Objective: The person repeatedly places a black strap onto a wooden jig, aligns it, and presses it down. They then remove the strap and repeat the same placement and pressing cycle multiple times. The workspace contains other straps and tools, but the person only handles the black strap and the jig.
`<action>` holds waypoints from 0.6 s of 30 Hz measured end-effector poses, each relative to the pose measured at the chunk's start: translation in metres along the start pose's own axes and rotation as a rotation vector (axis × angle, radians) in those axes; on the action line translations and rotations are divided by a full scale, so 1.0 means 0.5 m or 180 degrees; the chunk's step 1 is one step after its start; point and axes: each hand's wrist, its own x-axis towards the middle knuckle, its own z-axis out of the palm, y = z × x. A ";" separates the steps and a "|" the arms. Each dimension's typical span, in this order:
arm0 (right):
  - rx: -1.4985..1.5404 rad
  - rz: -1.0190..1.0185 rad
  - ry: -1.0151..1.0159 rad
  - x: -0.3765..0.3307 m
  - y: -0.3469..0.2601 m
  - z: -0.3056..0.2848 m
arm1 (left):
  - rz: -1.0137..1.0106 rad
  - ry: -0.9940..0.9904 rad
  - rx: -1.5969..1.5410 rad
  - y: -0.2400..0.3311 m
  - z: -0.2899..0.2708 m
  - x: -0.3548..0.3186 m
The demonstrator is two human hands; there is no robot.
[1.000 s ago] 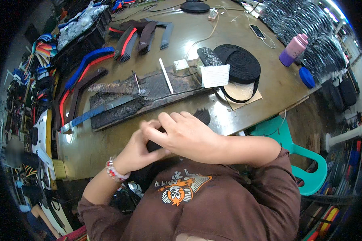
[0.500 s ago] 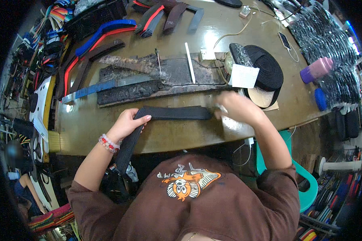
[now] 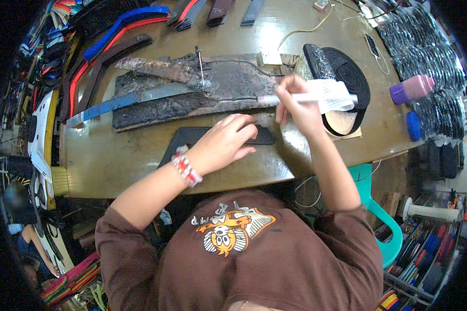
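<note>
A black webbing strap (image 3: 264,136) lies folded over on the near part of the table. My left hand (image 3: 220,142) is on top of it, with bent fingers at its far edge and the thumb toward its near edge. The hand hides the middle of the strap. Above the strap's right end, my right hand (image 3: 301,109) is closed round a white pen (image 3: 269,99), which it holds almost level. Just right of that hand is a curled sheet of white paper (image 3: 334,95) by a large roll of black webbing (image 3: 350,72).
A dark, worn board (image 3: 233,78) lies beyond my hands, with a blue-and-steel ruler (image 3: 124,103) across it. Blue, red and brown straps (image 3: 117,44) lie at the far left. A pink-and-purple bottle (image 3: 411,89) and plastic-wrapped bundles (image 3: 420,46) are on the right.
My right hand has picked up the white pen from the board. My left hand has slid right along the strap, from its fold toward its right end.
</note>
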 end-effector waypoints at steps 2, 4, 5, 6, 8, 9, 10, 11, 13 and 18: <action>0.0107 0.0090 0.0172 -0.072 0.030 0.009 | -0.0061 -0.0391 -0.0167 -0.029 0.023 0.016; 0.0203 0.0438 0.0336 -0.121 0.068 0.017 | -0.0016 -0.0288 -0.0156 -0.049 0.038 0.017; -0.0104 0.0092 0.0408 -0.132 0.088 0.023 | -0.0006 -0.0196 -0.0242 -0.054 0.042 0.015; -0.0431 -0.0176 0.0497 -0.140 0.103 0.030 | -0.0005 -0.0155 -0.0337 -0.056 0.045 0.012; -0.0750 -0.0165 0.0554 -0.143 0.119 0.043 | -0.0017 -0.0116 -0.0297 -0.056 0.046 0.009; -0.1026 -0.0160 0.0520 -0.138 0.121 0.047 | -0.0024 -0.0110 -0.0296 -0.055 0.046 0.007; -0.1290 -0.0170 0.0580 -0.134 0.118 0.051 | -0.0034 -0.0095 -0.0289 -0.053 0.045 0.007; -0.1651 -0.0529 0.0526 -0.128 0.113 0.053 | -0.0023 -0.0071 -0.0303 -0.053 0.045 0.008; -0.1883 -0.0804 0.0605 -0.124 0.101 0.058 | -0.0018 -0.0073 -0.0288 -0.052 0.045 0.010; -0.1718 -0.1023 0.0524 -0.132 0.109 0.053 | -0.0021 -0.0061 -0.0302 -0.058 0.052 0.007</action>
